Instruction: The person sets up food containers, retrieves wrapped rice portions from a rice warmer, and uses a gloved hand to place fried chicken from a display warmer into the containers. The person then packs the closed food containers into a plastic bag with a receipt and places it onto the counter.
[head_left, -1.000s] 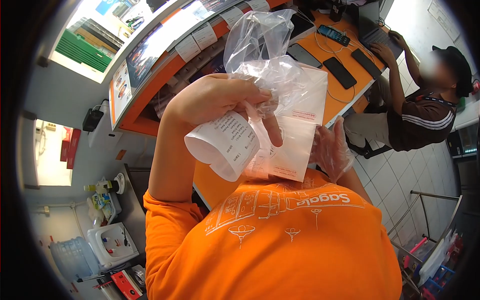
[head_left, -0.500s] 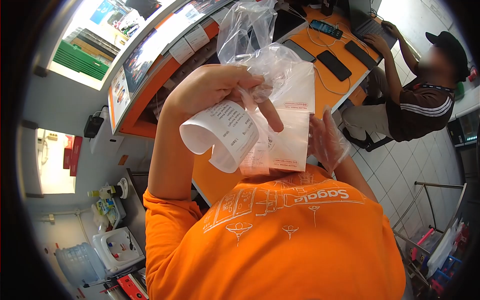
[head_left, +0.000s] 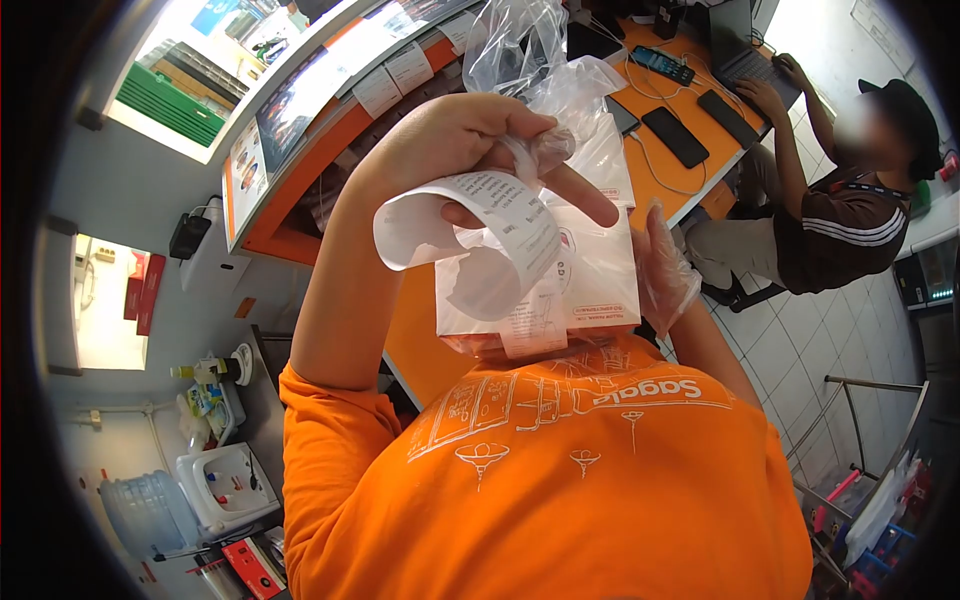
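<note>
In front of my chest, white paper food boxes (head_left: 600, 265) with red print sit inside a clear plastic bag (head_left: 590, 95). My left hand (head_left: 485, 135) is closed on the bag's twisted top, its index finger stretched out over the boxes. A long curled receipt (head_left: 505, 225) hangs from the same hand, over the front of the boxes. My right hand (head_left: 668, 272), in a thin clear glove, is upright against the right side of the boxes with fingers extended. Its palm side is partly hidden.
An orange counter (head_left: 650, 180) holds a black phone (head_left: 675, 138), a handheld terminal (head_left: 662, 65), cables and a laptop (head_left: 745, 55). A seated person (head_left: 845, 225) works at the laptop on the right. A metal rack (head_left: 850, 400) stands lower right; a sink (head_left: 228, 485) is lower left.
The boxes have turned so a wider printed face shows. My left hand has moved slightly up and right with the receipt. My right hand's fingers are straighter beside the boxes.
</note>
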